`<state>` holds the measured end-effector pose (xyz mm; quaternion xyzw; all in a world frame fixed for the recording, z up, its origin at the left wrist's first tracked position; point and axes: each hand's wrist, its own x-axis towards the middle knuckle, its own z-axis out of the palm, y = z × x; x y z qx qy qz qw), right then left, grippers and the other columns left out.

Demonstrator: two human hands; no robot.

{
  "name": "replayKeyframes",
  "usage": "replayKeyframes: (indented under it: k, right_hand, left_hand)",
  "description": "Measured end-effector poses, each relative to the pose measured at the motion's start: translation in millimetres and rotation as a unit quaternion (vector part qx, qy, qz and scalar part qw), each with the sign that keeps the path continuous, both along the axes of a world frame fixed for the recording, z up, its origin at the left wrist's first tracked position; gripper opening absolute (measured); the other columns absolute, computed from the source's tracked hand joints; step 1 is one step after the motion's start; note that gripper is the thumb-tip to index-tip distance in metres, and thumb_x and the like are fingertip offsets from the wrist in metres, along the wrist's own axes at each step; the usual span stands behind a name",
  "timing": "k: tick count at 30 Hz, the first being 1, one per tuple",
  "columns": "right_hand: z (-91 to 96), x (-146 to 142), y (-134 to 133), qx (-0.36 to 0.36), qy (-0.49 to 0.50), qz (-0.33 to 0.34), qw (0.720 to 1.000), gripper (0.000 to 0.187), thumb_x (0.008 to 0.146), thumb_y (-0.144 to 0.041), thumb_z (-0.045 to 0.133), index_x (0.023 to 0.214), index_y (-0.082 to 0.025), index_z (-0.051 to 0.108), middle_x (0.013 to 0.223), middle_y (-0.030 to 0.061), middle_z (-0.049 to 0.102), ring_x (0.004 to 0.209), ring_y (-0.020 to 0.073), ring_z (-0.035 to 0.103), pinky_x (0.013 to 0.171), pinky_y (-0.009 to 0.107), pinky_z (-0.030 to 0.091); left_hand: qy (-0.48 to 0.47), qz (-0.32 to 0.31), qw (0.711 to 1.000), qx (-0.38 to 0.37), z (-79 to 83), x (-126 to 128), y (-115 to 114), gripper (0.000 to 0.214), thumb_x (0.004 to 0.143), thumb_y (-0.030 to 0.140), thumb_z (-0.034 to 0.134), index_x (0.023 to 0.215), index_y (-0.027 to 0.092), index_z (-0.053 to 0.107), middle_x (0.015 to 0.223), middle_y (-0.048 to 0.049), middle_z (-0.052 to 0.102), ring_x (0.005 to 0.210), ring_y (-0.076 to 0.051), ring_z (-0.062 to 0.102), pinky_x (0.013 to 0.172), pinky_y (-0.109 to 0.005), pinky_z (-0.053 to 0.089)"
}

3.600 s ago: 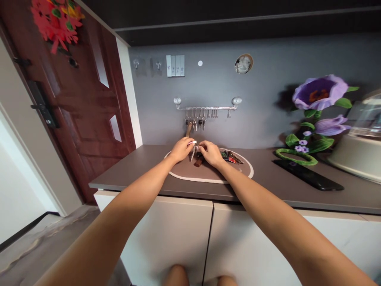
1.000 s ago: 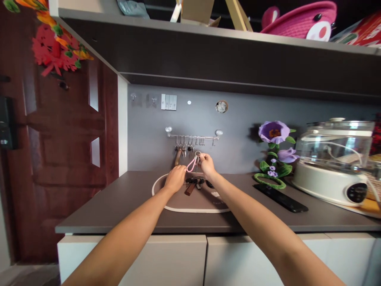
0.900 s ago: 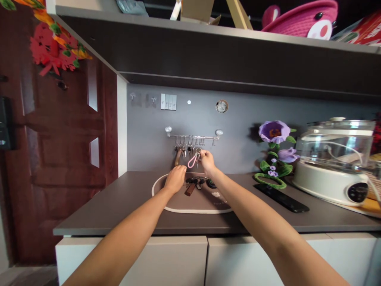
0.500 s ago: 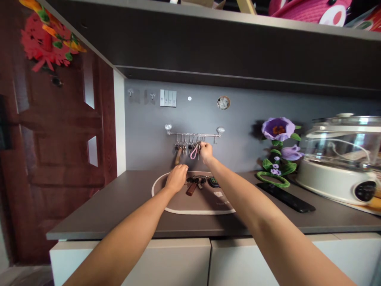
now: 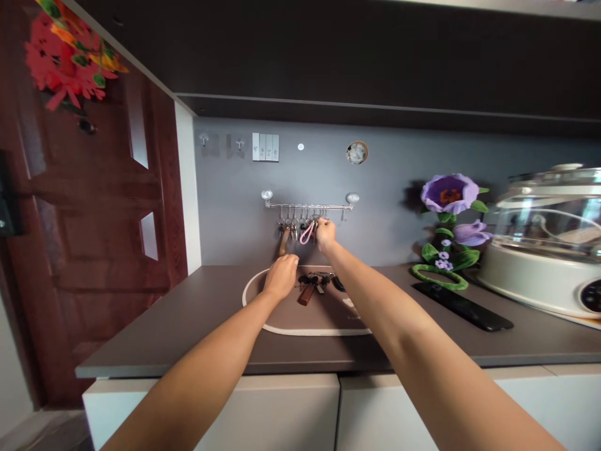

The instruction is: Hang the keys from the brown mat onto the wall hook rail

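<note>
Pink strap key ring (image 5: 306, 234) hangs at a steel key rail (image 5: 310, 205) fixed to the grey wall above the counter (image 5: 141, 341), among other key bunches (image 5: 291, 232) on the hooks. A long brown fob (image 5: 282, 245) dangles from the bunch at the left end. The right hand (image 5: 325, 234) is raised to the top of the strap, its fingers (image 5: 323, 227) bunched at the rail. The metal ring is mostly hidden behind them, so I can't tell whether they are gripping it or it already sits on a hook.

The left hand (image 5: 282, 277) rests palm down on an oval brown mat (image 5: 310, 331) with a cream rim, fingers loosely curled and nothing showing in them. Just beside it lie loose keys (image 5: 310, 280) with a brown tag (image 5: 306, 293) and a dark fob (image 5: 338, 284). Farther right on the counter are a black phone (image 5: 462, 315) and an artificial purple flower (image 5: 449, 194).

The hooks look closely spaced, so a ring resting only partly over one could slip off once the fingers part and fall onto the mat. A knuckle brushing the neighbouring bunches could also set them swinging or unhook one. The left hand sits close enough that a careless shift could drag the loose keys out of place.
</note>
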<state>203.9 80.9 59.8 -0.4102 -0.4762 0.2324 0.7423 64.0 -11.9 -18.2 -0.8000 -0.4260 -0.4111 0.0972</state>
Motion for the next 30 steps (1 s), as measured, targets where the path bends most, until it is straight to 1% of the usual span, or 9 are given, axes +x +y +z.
replayKeyframes:
  k: [4,9,13,18,21,26,30]
  right_hand:
    - [-1.2,0.1,-4.4,-0.043,0.056,0.015,0.997,0.018,0.079,-0.026,0.039,0.065,-0.018,0.045,0.056,-0.0031,0.049,0.052,0.0089,0.049,0.053,0.023,0.048]
    - [-8.1,1.3,-7.8,-0.046,0.041,0.021,0.998,0.016,0.079,-0.026,0.039,0.067,-0.018,0.046,0.055,-0.0034,0.048,0.050,0.0083,0.048,0.051,0.021,0.046]
    - [-12.3,5.6,-4.9,-0.043,0.040,0.036,0.998,0.014,0.078,-0.025,0.040,0.070,-0.018,0.047,0.059,-0.0023,0.051,0.054,0.0096,0.050,0.054,0.024,0.047]
    - [-15.1,11.7,2.6,-0.041,-0.010,-0.003,0.999,0.010,0.072,-0.026,0.045,0.071,-0.017,0.051,0.060,-0.0025,0.053,0.060,0.0098,0.050,0.062,0.023,0.046]
    - [-15.5,14.5,2.6,-0.042,-0.034,-0.009,0.999,0.010,0.070,-0.024,0.046,0.073,-0.017,0.052,0.063,-0.0028,0.055,0.063,0.0096,0.051,0.067,0.024,0.045]
    - [-13.1,17.7,-9.4,-0.058,-0.061,-0.001,0.996,0.010,0.069,-0.016,0.047,0.075,-0.016,0.055,0.076,0.0006,0.061,0.069,0.0103,0.054,0.077,0.026,0.043]
    - [-13.4,17.6,-20.9,-0.075,-0.082,0.017,0.994,0.016,0.070,-0.012,0.048,0.084,-0.015,0.057,0.088,0.0039,0.063,0.080,0.0110,0.057,0.084,0.027,0.041]
  left_hand:
    - [-0.001,0.000,1.000,-0.003,0.8,-0.6,-1.0,0.030,0.088,0.020,0.026,0.091,0.016,0.056,0.091,-0.0074,0.061,0.091,-0.017,0.054,0.081,-0.029,0.040]
    - [-0.011,-0.003,1.000,0.000,-1.1,-1.6,2.1,0.029,0.088,0.020,0.026,0.090,0.016,0.055,0.090,-0.0074,0.061,0.090,-0.018,0.054,0.081,-0.030,0.040]
    - [-0.011,-0.006,1.000,0.001,-3.1,-2.2,5.3,0.028,0.088,0.020,0.027,0.090,0.017,0.055,0.089,-0.0064,0.061,0.088,-0.017,0.054,0.079,-0.029,0.040]
    - [-0.012,-0.018,1.000,-0.004,-4.0,-2.5,6.4,0.026,0.087,0.020,0.029,0.089,0.017,0.055,0.088,-0.0064,0.061,0.085,-0.018,0.054,0.077,-0.030,0.041]
    - [-0.016,-0.029,0.999,-0.009,-4.6,-2.9,6.4,0.025,0.087,0.021,0.031,0.090,0.017,0.055,0.090,-0.0065,0.061,0.086,-0.018,0.054,0.077,-0.030,0.041]
    - [-0.023,-0.049,0.998,-0.024,-7.0,-2.4,7.1,0.023,0.086,0.021,0.034,0.089,0.017,0.057,0.089,-0.0060,0.061,0.087,-0.017,0.054,0.079,-0.029,0.041]
    - [-0.021,-0.053,0.997,-0.044,-8.5,-0.2,6.1,0.023,0.085,0.021,0.036,0.089,0.017,0.058,0.089,-0.0058,0.061,0.086,-0.016,0.054,0.079,-0.029,0.042]
